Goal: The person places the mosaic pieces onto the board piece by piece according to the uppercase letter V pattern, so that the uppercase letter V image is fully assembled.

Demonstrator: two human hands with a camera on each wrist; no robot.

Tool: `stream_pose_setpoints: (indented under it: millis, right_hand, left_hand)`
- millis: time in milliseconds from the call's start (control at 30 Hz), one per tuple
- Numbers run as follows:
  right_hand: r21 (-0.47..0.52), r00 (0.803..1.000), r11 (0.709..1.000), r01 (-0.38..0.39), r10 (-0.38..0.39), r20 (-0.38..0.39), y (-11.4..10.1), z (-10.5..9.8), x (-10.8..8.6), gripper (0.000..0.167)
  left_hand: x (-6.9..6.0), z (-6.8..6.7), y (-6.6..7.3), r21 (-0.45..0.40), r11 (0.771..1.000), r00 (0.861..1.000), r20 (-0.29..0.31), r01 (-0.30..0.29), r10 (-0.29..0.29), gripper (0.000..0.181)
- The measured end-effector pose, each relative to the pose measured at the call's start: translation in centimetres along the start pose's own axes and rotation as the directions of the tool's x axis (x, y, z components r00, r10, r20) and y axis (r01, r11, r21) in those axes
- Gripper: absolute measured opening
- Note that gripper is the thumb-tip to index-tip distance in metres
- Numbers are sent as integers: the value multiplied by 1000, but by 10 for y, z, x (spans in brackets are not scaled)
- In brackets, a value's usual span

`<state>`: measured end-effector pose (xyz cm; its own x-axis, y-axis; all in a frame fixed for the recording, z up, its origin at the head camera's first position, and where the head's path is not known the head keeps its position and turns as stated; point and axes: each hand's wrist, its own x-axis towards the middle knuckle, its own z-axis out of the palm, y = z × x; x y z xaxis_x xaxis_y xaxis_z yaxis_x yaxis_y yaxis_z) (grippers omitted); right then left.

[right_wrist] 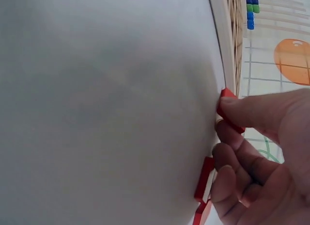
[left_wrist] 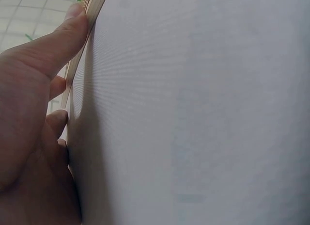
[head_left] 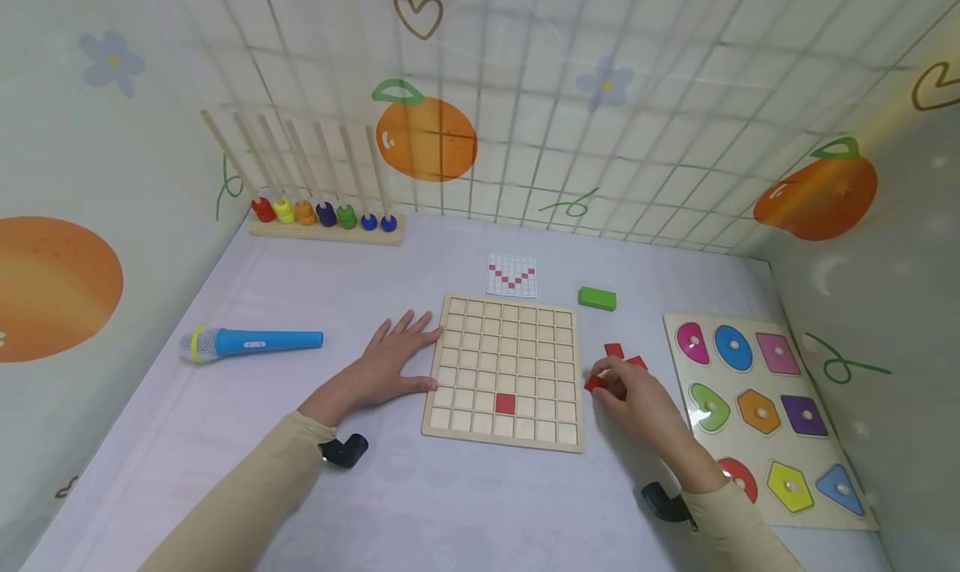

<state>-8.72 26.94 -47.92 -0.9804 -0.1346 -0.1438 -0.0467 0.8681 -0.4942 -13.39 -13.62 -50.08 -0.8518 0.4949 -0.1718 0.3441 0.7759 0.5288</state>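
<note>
A wooden grid board point(head_left: 510, 301) lies on the table, with one red square tile point(head_left: 505, 403) set in a cell of its lower part. My left hand point(head_left: 386, 363) lies with fingers spread, thumb and fingertips touching the board's left edge. Just right of the board, my right hand point(head_left: 637, 401) pinches another red tile point(right_wrist: 230, 108) between thumb and index finger. Close by its fingers, further red tiles point(head_left: 614, 350) lie on the table, partly hidden by the hand. Behind the board is a small pattern card point(head_left: 512, 275) showing red squares in a V.
A green block point(head_left: 597, 298) sits behind the red tiles. The shape puzzle board point(head_left: 738, 422) lies at the right. At the left are a blue toy microphone point(head_left: 262, 341) and, farther back, a bead rack with upright pegs point(head_left: 326, 232). Patterned cloth walls enclose the table.
</note>
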Motion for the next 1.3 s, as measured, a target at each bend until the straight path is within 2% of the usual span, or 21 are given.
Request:
stream_pose_setpoints:
  millis: [167, 533, 767, 1000, 1300]
  right_hand:
    - [-2, 1000, 1000, -14, 14, -12, 0, 0, 0, 32]
    - [21, 993, 998, 56, -54, -104, -2, 0, -1, 28]
    - [64, 991, 995, 79, -71, -118, -9, 0, 0, 27]
    - [64, 989, 995, 81, -72, -133, -16, 0, 2, 25]
    - [80, 985, 989, 123, -112, -133, -25, 3, 3, 24]
  left_hand:
    - [0, -1, 0, -3, 1000, 1000, 2, 2, -2, 90]
    - [-1, 0, 0, 8, 1000, 1000, -13, -8, 8, 91]
    - [0, 0, -1, 12, 1000, 1000, -16, -10, 10, 91]
    - [-1, -2, 0, 5, 1000, 1000, -7, -6, 6, 91]
    - [0, 0, -1, -3, 1000, 1000, -8, -11, 11, 90]
